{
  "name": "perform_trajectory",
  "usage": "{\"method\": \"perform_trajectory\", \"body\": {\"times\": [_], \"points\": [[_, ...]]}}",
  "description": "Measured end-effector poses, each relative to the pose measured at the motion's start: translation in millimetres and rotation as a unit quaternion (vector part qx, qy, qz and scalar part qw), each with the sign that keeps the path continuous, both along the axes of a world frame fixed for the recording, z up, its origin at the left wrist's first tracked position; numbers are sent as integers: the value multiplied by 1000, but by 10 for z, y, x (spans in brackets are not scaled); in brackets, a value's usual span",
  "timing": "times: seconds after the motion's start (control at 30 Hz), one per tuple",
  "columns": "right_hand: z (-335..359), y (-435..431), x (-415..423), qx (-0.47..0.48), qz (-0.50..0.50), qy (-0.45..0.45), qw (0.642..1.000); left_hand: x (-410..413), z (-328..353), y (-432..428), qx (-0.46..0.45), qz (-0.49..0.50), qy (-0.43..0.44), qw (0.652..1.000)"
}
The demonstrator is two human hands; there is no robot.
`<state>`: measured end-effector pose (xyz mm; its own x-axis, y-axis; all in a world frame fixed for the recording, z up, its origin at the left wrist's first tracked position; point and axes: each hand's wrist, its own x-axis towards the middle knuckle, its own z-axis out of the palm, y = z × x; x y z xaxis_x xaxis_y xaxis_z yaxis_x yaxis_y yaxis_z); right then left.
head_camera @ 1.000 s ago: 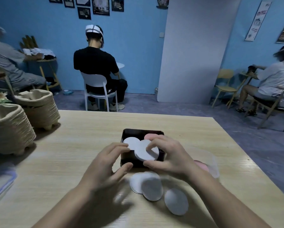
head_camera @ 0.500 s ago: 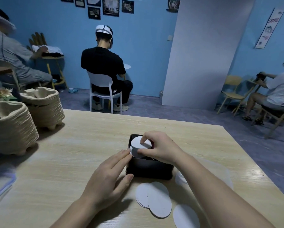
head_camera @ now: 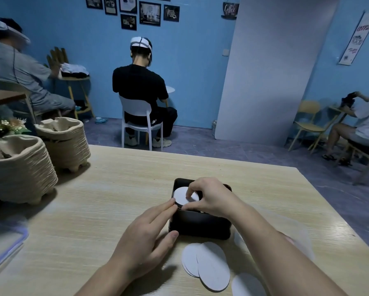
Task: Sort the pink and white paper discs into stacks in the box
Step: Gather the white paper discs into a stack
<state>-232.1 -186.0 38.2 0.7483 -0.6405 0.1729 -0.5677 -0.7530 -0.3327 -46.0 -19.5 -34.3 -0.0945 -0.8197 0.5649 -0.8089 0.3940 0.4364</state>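
One stack of white discs [head_camera: 182, 196] sits in the black box's [head_camera: 200, 224] ten-o'clock corner, the right hand [head_camera: 209, 198] pinching its top disc. Flat, fingers spread, the left hand [head_camera: 146, 238] braces the box's nine-o'clock wall. Loose white discs [head_camera: 209, 265] lie on the table [head_camera: 93, 210] at six o'clock.

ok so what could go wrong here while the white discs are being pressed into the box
1. The right hand presses white discs that sit high at the rim of the black box; they could slide off the stack or go in tilted.
2. The left hand only rests against the box's side, so a hard push might shift it.
3. The right forearm hangs over loose discs on the table and could sweep them away.
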Motion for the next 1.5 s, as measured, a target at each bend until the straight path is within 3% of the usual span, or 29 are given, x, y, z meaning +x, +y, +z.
{"method": "perform_trajectory", "body": {"times": [0.27, 0.4, 0.63, 0.93, 1.27, 1.5], "points": [[112, 328, -443, 46, 4, -219, 975, -175, 165, 99, -47, 15, 11, 999], [66, 656, -801, 64, 20, -277, 958, -423, 197, 154, -100, -7, -5, 995], [-443, 1132, -1529, 55, -37, -230, 971, -840, 52, 203, 27, -114, -42, 992], [-849, 1538, -1824, 25, -74, -89, 993, -915, -100, 196, 112, -93, -89, 985], [-776, 1486, -1877, 33, -69, -77, 994, -888, -96, 241, 117, -86, -62, 987], [-705, 1448, -1571, 23, -52, -155, 986, -866, -79, 282, 120, -117, -24, 986]]}}
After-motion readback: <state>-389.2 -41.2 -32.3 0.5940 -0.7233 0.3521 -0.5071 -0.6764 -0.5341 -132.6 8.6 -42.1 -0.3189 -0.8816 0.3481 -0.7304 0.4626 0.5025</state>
